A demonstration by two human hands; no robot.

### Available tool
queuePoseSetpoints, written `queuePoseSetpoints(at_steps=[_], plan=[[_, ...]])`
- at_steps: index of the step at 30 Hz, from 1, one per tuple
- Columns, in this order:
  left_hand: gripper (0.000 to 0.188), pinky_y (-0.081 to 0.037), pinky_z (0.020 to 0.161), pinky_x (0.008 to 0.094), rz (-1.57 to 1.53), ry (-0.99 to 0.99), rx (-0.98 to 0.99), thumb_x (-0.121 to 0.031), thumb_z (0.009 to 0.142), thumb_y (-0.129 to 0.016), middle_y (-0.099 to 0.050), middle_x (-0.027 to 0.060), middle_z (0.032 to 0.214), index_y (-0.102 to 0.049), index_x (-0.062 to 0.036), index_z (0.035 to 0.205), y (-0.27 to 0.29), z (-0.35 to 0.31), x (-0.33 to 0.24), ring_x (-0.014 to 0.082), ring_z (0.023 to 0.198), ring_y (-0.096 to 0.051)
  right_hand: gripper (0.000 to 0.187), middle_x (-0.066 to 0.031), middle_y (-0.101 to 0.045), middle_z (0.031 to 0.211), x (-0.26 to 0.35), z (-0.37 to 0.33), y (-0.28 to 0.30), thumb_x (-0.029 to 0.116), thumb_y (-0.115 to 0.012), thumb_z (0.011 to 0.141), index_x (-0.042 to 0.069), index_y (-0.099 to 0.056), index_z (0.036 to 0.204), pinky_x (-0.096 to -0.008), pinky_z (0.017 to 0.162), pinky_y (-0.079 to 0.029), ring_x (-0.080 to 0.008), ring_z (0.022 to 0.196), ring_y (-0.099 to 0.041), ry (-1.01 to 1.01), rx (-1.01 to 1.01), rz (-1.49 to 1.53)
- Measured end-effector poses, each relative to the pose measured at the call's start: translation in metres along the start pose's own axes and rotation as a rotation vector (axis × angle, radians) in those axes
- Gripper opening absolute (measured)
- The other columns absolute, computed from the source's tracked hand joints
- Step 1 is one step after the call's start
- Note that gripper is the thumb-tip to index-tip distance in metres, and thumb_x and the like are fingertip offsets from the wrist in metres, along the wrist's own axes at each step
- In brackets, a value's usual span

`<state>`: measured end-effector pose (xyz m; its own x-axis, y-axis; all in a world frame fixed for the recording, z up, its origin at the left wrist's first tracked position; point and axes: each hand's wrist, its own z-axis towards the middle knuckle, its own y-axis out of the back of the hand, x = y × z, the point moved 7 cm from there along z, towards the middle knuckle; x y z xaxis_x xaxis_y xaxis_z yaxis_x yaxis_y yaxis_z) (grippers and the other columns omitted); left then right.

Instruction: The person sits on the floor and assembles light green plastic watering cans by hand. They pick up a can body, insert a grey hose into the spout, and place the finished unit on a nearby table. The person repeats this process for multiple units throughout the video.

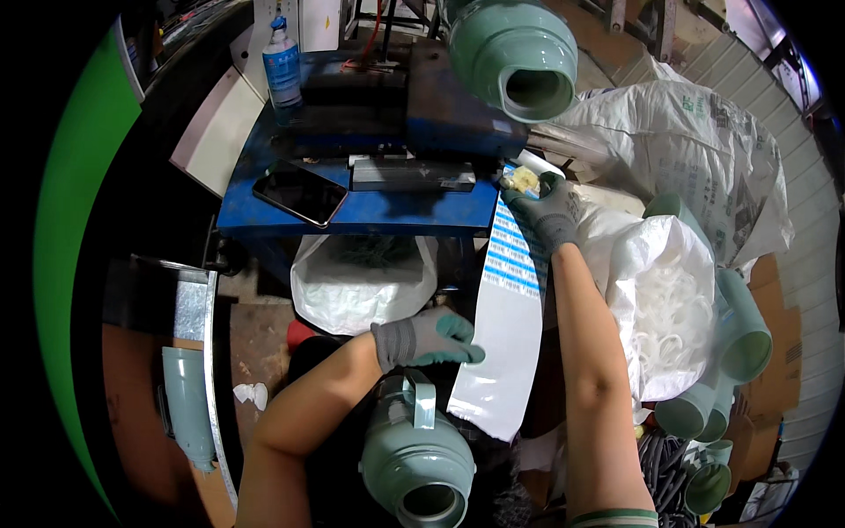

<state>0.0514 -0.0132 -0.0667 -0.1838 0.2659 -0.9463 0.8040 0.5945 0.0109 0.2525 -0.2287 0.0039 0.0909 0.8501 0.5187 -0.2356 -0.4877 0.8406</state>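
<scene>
My right hand (547, 211), in a grey and green glove, is closed at the top end of a long white label sheet (506, 330). Blue-and-white labels fill the sheet's upper part; its lower part is bare and hangs toward me. A crumpled yellowish piece (523, 179) sits by the right fingertips. My left hand (427, 339), gloved alike, is half curled with thumb and fingers apart, the tips by the sheet's left edge. Below it, a pale green jug-shaped plastic body (418, 462) with a handle lies near my lap, its round opening toward me.
A blue table (361, 216) carries a phone (301, 194), a metal block (414, 175) and a bottle (282, 63). Another green jug body (515, 53) rests at its far right. White sacks (607, 238), one with clear rings, and green tubes (744, 326) crowd the right. A white bag (361, 295) sits underneath.
</scene>
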Motion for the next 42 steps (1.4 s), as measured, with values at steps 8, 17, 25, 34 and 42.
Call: queuePoseSetpoints(at_steps=[8, 17, 25, 34, 42], plan=[[0.042, -0.043, 0.059, 0.0297, -0.143, 0.041, 0.174, -0.034, 0.089, -0.085, -0.059, 0.0004, 0.065, -0.067, 0.0002, 0.075, -0.032, -0.06, 0.018, 0.008, 0.062, -0.051, 0.088, -0.017, -0.075, 0.123, 0.0, 0.0, 0.006, 0.054, -0.092, 0.063, 0.004, -0.068, 0.131, -0.0402, 0.101, -0.054, -0.0304, 0.112, -0.072, -0.008, -0.135, -0.016], [0.045, -0.041, 0.052, 0.0288, 0.086, -0.017, 0.331, -0.043, 0.089, -0.083, -0.057, 0.0004, 0.062, -0.068, -0.0033, 0.073, -0.033, -0.027, 0.013, 0.0077, 0.056, -0.052, 0.081, -0.0214, -0.063, 0.136, -0.011, 0.001, 0.012, 0.056, -0.081, 0.079, 0.004, -0.06, 0.137, -0.048, 0.108, -0.047, -0.0387, 0.126, -0.06, 0.122, -0.323, -0.153], [0.047, -0.055, 0.077, 0.0419, 0.605, 0.11, -0.055, -0.048, 0.086, -0.08, -0.074, 0.0151, 0.087, -0.076, -0.0019, 0.097, 0.041, 0.008, 0.06, 0.0293, 0.078, -0.071, 0.034, -0.0131, -0.076, 0.093, 0.032, -0.168, 0.025, 0.029, -0.076, 0.095, 0.0, -0.074, 0.112, -0.0345, 0.081, -0.057, -0.0191, 0.086, -0.073, 0.243, 0.426, 0.557], [0.061, -0.055, 0.101, 0.0458, 1.119, 0.382, -0.302, -0.047, 0.082, -0.078, -0.071, 0.0174, 0.129, -0.071, -0.0045, 0.126, 0.08, 0.052, 0.088, 0.0342, 0.119, -0.069, 0.042, -0.0154, -0.077, 0.104, -0.019, -0.139, -0.055, 0.041, -0.075, 0.093, 0.005, -0.075, 0.114, -0.0414, 0.089, -0.057, -0.0319, 0.096, -0.075, 0.383, 0.328, 0.075], [0.059, -0.048, 0.109, 0.0451, 0.871, 0.336, -0.416, -0.056, 0.091, -0.064, -0.069, 0.0216, 0.129, -0.067, -0.0074, 0.125, 0.085, 0.034, 0.083, 0.0361, 0.124, -0.065, 0.053, -0.02, -0.063, 0.135, 0.004, -0.03, 0.011, 0.019, -0.073, 0.096, -0.002, -0.058, 0.142, -0.0383, 0.11, -0.045, -0.0276, 0.127, -0.059, 0.225, -0.405, 0.648]])
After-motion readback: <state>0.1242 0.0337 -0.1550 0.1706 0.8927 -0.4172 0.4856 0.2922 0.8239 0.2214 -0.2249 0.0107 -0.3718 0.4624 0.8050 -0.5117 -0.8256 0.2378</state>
